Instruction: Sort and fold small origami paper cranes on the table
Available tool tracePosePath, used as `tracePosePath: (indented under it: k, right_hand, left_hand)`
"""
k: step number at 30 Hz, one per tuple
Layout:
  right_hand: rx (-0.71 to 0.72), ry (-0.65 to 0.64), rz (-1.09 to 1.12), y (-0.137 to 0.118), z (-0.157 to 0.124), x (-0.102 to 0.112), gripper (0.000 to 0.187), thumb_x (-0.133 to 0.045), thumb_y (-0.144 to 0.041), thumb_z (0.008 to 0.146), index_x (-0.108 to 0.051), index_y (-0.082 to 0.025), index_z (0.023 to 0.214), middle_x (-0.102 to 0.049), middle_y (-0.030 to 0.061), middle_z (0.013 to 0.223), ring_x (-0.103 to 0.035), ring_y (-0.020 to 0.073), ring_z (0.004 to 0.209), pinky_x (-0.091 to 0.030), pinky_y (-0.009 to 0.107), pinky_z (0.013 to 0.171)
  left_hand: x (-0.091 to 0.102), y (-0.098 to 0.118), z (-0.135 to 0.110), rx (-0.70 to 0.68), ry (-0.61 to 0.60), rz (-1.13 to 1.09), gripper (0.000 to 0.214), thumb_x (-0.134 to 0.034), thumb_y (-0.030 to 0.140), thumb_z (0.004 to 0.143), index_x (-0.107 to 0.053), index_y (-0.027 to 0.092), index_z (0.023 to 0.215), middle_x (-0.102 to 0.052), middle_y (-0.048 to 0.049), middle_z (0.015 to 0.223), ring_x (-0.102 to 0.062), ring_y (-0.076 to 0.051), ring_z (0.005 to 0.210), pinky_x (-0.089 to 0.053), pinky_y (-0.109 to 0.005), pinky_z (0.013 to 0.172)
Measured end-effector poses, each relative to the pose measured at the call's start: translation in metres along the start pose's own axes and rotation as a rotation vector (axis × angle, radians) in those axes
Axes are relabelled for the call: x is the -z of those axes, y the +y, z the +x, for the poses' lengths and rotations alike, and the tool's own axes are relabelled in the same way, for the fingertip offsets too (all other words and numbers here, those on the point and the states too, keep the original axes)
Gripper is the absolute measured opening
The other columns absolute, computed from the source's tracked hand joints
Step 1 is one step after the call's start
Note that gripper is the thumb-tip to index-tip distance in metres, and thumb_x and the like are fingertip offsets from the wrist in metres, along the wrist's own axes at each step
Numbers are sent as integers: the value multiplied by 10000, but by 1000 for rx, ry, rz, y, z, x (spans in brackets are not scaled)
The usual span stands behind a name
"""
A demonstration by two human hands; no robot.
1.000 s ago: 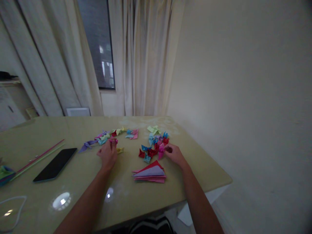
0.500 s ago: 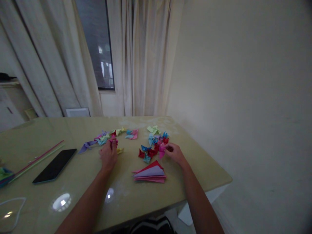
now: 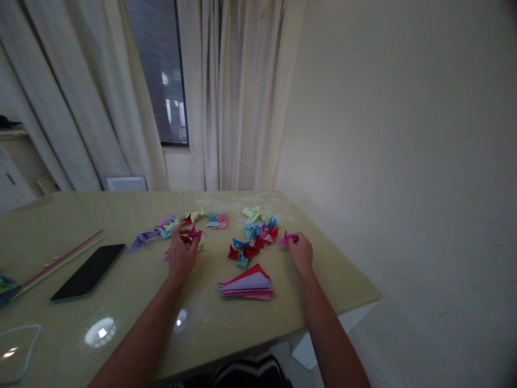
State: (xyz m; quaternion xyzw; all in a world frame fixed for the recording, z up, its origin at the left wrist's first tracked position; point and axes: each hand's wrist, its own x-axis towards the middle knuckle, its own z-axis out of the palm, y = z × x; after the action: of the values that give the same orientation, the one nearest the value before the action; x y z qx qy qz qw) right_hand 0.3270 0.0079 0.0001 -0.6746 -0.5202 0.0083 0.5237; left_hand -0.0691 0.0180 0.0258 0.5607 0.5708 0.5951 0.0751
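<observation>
Left hand [image 3: 182,257] pinching magenta origami [image 3: 194,231], right hand [image 3: 302,253] pink origami [image 3: 284,238]; light fingertip grips, probably to avoid crushing folds.

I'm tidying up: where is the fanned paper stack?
In the head view, the fanned paper stack lies on the table, left of the right hand, just nearer than the red-and-blue paper cluster.
</observation>
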Motion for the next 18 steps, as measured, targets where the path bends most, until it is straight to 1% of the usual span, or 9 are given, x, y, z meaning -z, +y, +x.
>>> tracePosePath:
  k: [3,6,9,11,12,13,15,16,18]
  right_hand:
    - [8,-54,9,1,1,-8,71,-662,-247,834,-729,-249,810,-732,51,758,-627,194,650,-422,282,599]
    - [26,-76,21,-5,2,-11,179,-636,-202,831,-758,-236,958,-743,67,860,-653,212,719,-486,305,681]
    - [55,-29,22,-22,-4,-9,258,-608,-225,871,-741,-205,1091,-716,103,985,-646,234,835,-507,332,779]
    - [129,-57,90,-41,-16,-11,239,-584,-286,942,-727,-200,1113,-699,105,1021,-635,238,878,-510,344,823]
    - [190,-115,164,-52,-23,-13,229,-579,-324,977,-725,-201,1103,-698,100,1013,-632,235,875,-513,346,828]
    - [254,-211,243,-63,-31,-17,229,-587,-359,1000,-728,-206,1094,-698,95,999,-627,229,857,-516,342,814]
    - [377,-413,358,-83,-45,-24,232,-661,-406,987,-740,-226,1111,-696,84,990,-617,224,840,-518,334,790]
    - [417,-491,400,-91,-52,-28,252,-701,-427,967,-744,-235,1123,-691,75,973,-608,218,816,-517,325,759]
    - [452,-576,463,-102,-60,-33,287,-746,-463,935,-754,-241,1117,-674,57,923,-587,203,759,-503,307,695]
  left_hand:
    - [-2,-1,0,-66,-24,-17,520,-662,442,884,-550,184,1322,-727,-103,1109,-703,-220,858,-573,-351,771]
    - [-4,3,-3,-141,-82,-5,357,-642,428,906,-638,197,1178,-747,-87,1032,-703,-227,895,-570,-376,861]
    - [-6,16,-13,-174,-178,-38,337,-649,518,910,-704,213,1039,-751,-59,899,-681,-215,812,-558,-344,787]
    - [-10,27,-22,-169,-242,-80,376,-668,584,889,-725,219,962,-740,-39,813,-652,-197,732,-536,-317,713]
    - [-12,33,-27,-163,-274,-106,388,-676,603,879,-731,222,927,-733,-30,781,-638,-188,704,-525,-308,689]
    - [-14,39,-32,-156,-306,-137,390,-686,612,870,-735,226,901,-729,-23,760,-628,-182,686,-518,-303,675]
    - [-19,49,-41,-134,-377,-202,374,-700,605,862,-739,233,867,-732,-15,742,-624,-175,673,-511,-297,665]
    - [-22,53,-46,-117,-415,-232,363,-706,596,861,-742,235,864,-741,-15,748,-627,-173,672,-511,-297,664]
    - [-26,57,-53,-82,-481,-274,351,-715,586,859,-749,236,872,-751,-14,758,-628,-170,665,-507,-294,653]
